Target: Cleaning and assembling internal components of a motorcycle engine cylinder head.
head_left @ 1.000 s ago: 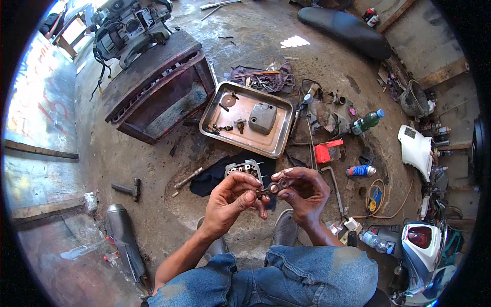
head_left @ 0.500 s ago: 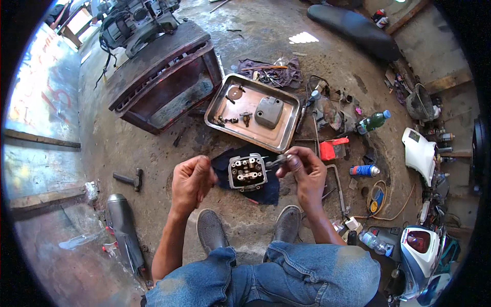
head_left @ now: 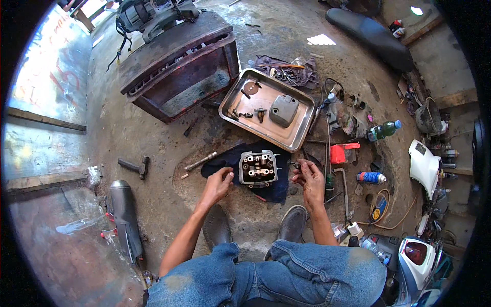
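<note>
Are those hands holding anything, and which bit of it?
The right hand seems to pinch a small metal part; which bit is too small to tell. Nothing shows in the left hand.

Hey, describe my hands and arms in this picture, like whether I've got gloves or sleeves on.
No gloves show on your left hand or right hand. Both forearms are bare where visible, with no sleeve, watch or bracelet showing. Below them, you're wearing blue jeans.
</note>
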Demonstrator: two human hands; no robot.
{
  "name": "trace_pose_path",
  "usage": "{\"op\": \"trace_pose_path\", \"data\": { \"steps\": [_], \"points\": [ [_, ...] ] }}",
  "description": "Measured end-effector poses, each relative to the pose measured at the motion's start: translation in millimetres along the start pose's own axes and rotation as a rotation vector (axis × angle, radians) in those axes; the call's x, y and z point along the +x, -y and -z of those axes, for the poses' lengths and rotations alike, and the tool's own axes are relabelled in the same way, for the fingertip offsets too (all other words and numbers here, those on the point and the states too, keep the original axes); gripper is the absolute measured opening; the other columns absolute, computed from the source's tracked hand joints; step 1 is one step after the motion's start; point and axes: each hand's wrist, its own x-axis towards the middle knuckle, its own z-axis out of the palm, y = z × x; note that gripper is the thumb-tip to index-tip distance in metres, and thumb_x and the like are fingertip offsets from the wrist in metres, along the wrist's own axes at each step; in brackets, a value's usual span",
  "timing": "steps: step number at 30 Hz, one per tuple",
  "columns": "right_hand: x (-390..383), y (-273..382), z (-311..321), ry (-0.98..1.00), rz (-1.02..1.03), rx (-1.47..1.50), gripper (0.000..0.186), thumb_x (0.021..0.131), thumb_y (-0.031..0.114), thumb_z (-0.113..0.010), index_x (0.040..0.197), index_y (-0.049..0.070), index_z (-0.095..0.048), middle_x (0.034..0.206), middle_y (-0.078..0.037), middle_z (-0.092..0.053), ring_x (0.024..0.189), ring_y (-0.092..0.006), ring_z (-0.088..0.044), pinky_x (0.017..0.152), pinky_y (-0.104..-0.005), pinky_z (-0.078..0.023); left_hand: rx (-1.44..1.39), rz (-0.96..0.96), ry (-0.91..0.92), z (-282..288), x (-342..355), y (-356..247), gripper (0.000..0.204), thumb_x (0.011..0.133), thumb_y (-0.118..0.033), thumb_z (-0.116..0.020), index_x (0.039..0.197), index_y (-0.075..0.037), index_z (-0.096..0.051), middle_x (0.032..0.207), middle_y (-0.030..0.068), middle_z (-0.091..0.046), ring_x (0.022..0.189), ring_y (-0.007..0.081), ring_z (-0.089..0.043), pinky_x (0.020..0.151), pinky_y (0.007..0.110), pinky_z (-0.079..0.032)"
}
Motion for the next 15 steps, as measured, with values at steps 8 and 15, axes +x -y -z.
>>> {"op": "trace_pose_path", "data": {
  "steps": [8,15],
  "points": [
    [7,2,-4,0.122,0.084,-0.013,0.037,0.11,0.028,-0.06,0.135,0.0,-0.065,0.108,-0.015,-0.077,0.084,-0.0175,-0.075,0.071,-0.0282,-0.058,-0.248,0.027,0.019,-36,17,24,0.038,0.111,-0.026,-0.055,0.138,-0.001,-0.064,0.1,0.0052,-0.072,0.074,0.0104,-0.064,0.063,0.028,-0.051],
    [19,-9,-13,0.193,0.105,-0.092,0.033,0.11,0.023,-0.06,0.132,-0.002,-0.065,0.111,-0.015,-0.077,0.091,-0.0192,-0.076,0.074,-0.0293,-0.058,-0.275,0.002,-0.038,-40,19,18,0.034,0.108,-0.021,-0.061,0.133,0.002,-0.065,0.1,0.0063,-0.073,0.072,0.0102,-0.063,0.063,0.028,-0.05]
  ]
}}
